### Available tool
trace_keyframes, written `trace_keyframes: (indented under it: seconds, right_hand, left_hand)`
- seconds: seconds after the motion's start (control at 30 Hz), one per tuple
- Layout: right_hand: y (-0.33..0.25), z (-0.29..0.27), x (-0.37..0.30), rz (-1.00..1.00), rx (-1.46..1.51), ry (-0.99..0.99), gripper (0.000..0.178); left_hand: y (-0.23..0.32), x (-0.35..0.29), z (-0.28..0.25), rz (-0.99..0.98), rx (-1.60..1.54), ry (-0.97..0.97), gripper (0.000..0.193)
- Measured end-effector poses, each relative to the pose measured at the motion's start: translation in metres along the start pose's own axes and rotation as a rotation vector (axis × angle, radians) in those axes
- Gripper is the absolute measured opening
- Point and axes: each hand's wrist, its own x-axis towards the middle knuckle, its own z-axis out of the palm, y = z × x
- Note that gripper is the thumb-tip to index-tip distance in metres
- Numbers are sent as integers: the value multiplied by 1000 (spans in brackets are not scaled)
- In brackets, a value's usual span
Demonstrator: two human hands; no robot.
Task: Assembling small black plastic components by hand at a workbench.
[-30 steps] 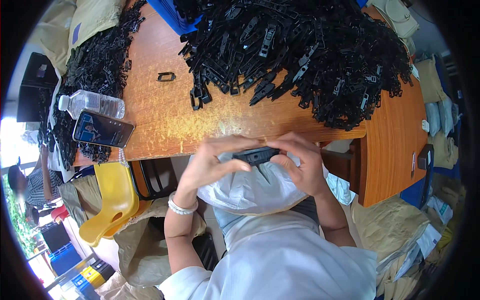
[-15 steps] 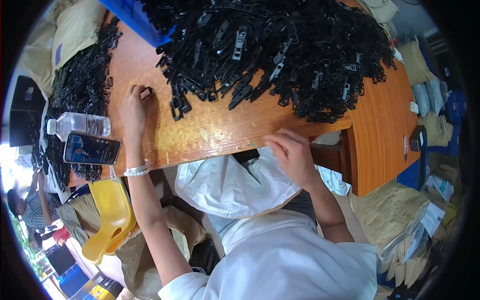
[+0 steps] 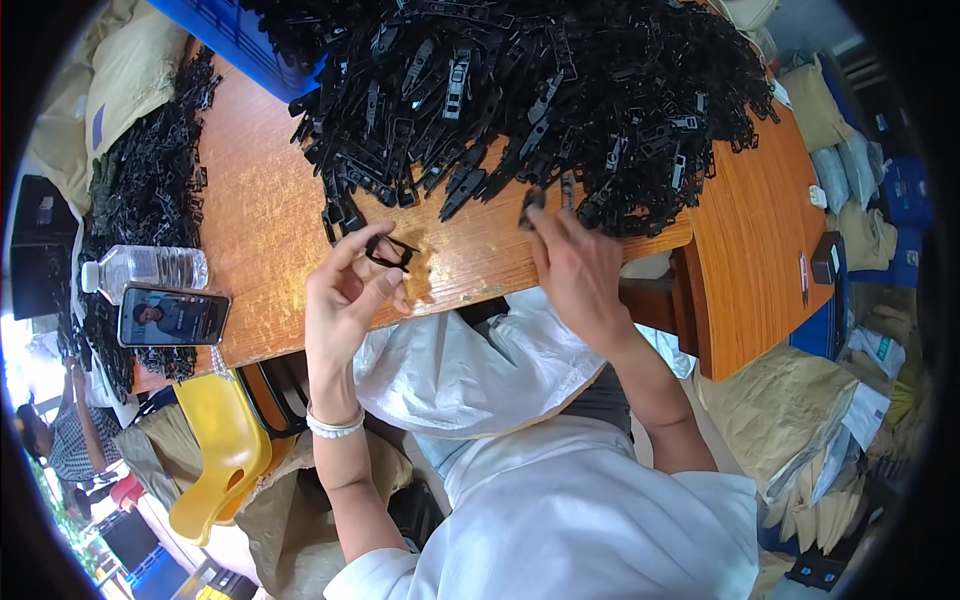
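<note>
My left hand (image 3: pixel 345 300) pinches a small black plastic frame (image 3: pixel 388 252) between thumb and fingertips, just above the near part of the table. At the front edge of the heap, my right hand (image 3: pixel 580 265) is closed on a black plastic part (image 3: pixel 534 208); motion blurs it, and its exact shape cannot be made out. The large heap of black plastic parts (image 3: pixel 480 120) spreads over the far side of the table, with long flat pieces and open frames tangled together.
A wooden table (image 3: pixel 270 190) carries a blue crate (image 3: pixel 250 50), a clear plastic bottle (image 3: pixel 155 268) and a phone (image 3: pixel 172 318). More black parts (image 3: pixel 150 190) lie along the left. A white sack (image 3: pixel 470 375) sits at my lap; a yellow chair (image 3: pixel 215 440) stands lower left.
My left hand has come right and nearer, lifting the black frame off the tabletop. My right hand has moved up from the table edge to the heap and now holds a part.
</note>
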Motion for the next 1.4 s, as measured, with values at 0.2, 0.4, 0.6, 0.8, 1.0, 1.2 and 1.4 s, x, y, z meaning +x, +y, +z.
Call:
trace_keyframes:
  seconds: [0.2,0.4,0.6,0.8,1.0,1.2,1.4]
  right_hand:
    - [-5,-4,-7,2,227,26,30]
    - [-4,-2,11,-47,310,-173,32]
    - [-1,2,10,36,487,-170,21]
    - [-14,-16,1,-44,737,-35,17]
    - [-30,-22,-4,-308,715,9,23]
    - [-33,-18,-10,-455,667,52,28]
    - [-27,-33,-9,-407,616,63,26]
  left_hand:
    - [-4,-10,4,-118,-85,27,34]
    - [-16,-15,14,-6,-62,32,33]
    - [-28,-20,16,-121,-12,19,33]
    - [-37,-21,43,6,-137,89,31]
    - [-32,-26,49,109,51,54,34]
    - [-30,-28,48,206,209,26,34]
    - [-32,-25,49,34,-380,-25,33]
